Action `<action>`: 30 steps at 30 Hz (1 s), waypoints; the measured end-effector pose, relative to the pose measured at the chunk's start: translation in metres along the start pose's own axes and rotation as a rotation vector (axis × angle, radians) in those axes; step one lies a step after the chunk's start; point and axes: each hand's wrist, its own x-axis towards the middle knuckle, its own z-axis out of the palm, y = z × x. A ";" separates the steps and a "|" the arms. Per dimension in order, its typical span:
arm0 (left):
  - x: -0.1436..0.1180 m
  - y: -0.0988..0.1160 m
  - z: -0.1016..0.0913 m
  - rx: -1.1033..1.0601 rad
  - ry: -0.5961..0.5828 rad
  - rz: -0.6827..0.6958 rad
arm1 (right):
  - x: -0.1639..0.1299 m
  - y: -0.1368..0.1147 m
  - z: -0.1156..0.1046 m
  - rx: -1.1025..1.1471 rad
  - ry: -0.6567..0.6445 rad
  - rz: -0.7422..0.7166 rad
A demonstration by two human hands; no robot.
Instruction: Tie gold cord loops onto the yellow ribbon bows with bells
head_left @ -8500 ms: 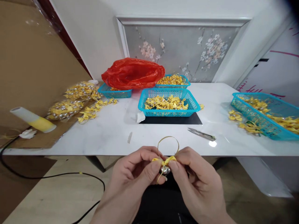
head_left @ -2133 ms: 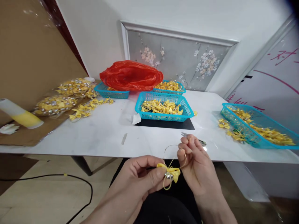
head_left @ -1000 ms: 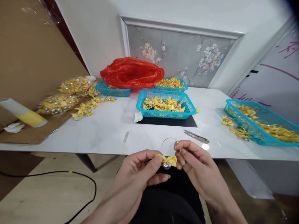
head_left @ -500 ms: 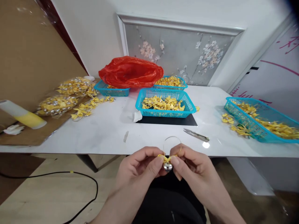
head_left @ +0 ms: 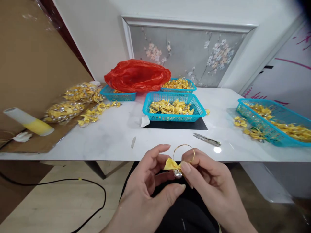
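Between the thumb and fingers of my right hand (head_left: 209,179) is a bell with a yellow ribbon bow (head_left: 171,164). The bell (head_left: 178,174) is silver and hangs under the bow, and a thin gold loop (head_left: 181,146) stands up above it. My left hand (head_left: 153,181) is open around the bow's left side, thumb and fingers apart; whether its fingertips touch the bell from behind I cannot tell. Both hands are just off the table's front edge. Thread snips (head_left: 207,139) lie on the table beyond my right hand.
Ahead, a blue basket (head_left: 174,117) of similar yellow bows rests on a black board (head_left: 201,124). Another basket (head_left: 274,129) stands right. Behind are a red plastic bag (head_left: 137,76) and further baskets. Bagged bows (head_left: 64,111) and a yellow-white roll (head_left: 29,122) lie left.
My left thumb and fingers have let go of the bow and spread apart. My right hand keeps its pinch on the bow, and the camera view has shifted slightly.
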 end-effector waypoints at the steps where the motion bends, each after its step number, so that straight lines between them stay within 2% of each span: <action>1: 0.000 0.000 0.000 0.003 -0.005 0.022 | 0.000 0.000 0.000 -0.008 -0.001 -0.004; 10: -0.002 -0.002 0.005 0.227 0.129 0.125 | -0.001 0.002 0.003 -0.059 0.017 -0.044; 16: -0.004 0.001 0.000 0.107 0.195 0.105 | -0.003 0.003 0.003 -0.080 0.047 -0.081; 20: -0.006 0.002 -0.007 0.271 0.135 0.175 | -0.003 0.002 0.003 -0.108 0.071 -0.143; 23: -0.007 0.001 -0.009 0.308 0.055 0.142 | -0.004 0.001 0.004 -0.125 0.063 -0.176; 27: -0.004 0.000 -0.006 0.265 0.072 0.103 | -0.004 0.001 0.005 -0.145 0.076 -0.205; 30: -0.002 0.001 -0.004 0.322 0.083 0.163 | -0.004 0.001 0.005 -0.167 0.070 -0.206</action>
